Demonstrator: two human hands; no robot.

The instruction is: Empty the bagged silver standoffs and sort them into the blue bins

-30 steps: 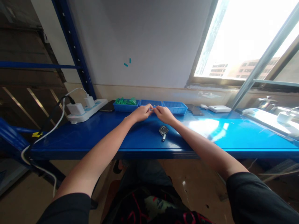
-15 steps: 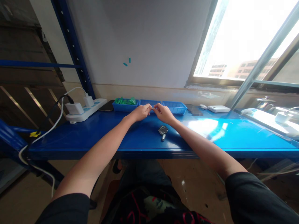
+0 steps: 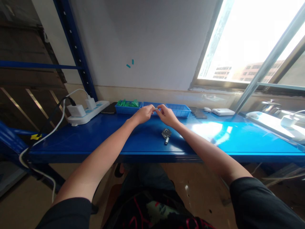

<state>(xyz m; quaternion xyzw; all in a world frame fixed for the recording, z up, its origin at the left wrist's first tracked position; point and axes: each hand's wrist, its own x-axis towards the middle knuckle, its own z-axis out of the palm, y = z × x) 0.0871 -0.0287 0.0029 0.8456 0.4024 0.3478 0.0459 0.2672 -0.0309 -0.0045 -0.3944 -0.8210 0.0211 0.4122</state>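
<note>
My left hand [image 3: 143, 114] and my right hand [image 3: 167, 115] meet above the blue bench [image 3: 100, 136], fingertips pinched together on one small pale part [image 3: 156, 109]. It is too small to make out. Just behind the hands stand three blue trays in a row: the left tray [image 3: 128, 107] holds green pieces, the middle tray [image 3: 150, 105] is mostly hidden by my fingers, and the right tray [image 3: 179, 110] shows no contents. A small metal tool [image 3: 166, 134] lies on the bench in front of my right wrist.
A white power strip [image 3: 87, 113] with plugged adapters and cables sits at the left, a dark phone [image 3: 109, 109] beside it. A white box [image 3: 223, 111] lies at the right near the window. A blue rack post [image 3: 75, 51] rises at the left.
Both hands stay together at the same spot; the fingers have lifted slightly, still pinching the small part. Nothing else has moved.
</note>
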